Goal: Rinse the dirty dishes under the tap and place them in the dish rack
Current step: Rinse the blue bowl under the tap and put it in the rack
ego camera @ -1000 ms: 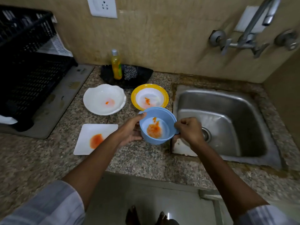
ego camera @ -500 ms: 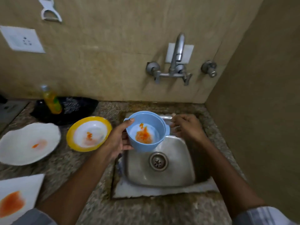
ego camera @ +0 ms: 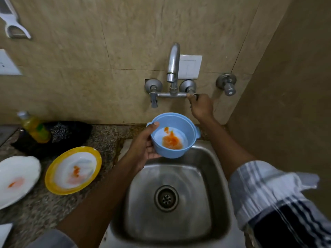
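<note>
Round light-blue plastic bowl, orange sauce smeared on its white inner base, gripped by left hand over steel sink.
Thumb on rim, fingers beneath. Right hand, off the bowl since half a second ago, now curls around wall tap's right handle.

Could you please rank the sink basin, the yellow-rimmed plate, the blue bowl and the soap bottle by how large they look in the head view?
1. Sink basin
2. Yellow-rimmed plate
3. Blue bowl, close to the plate; held nearer the camera by the left hand, so unsure
4. Soap bottle
</note>
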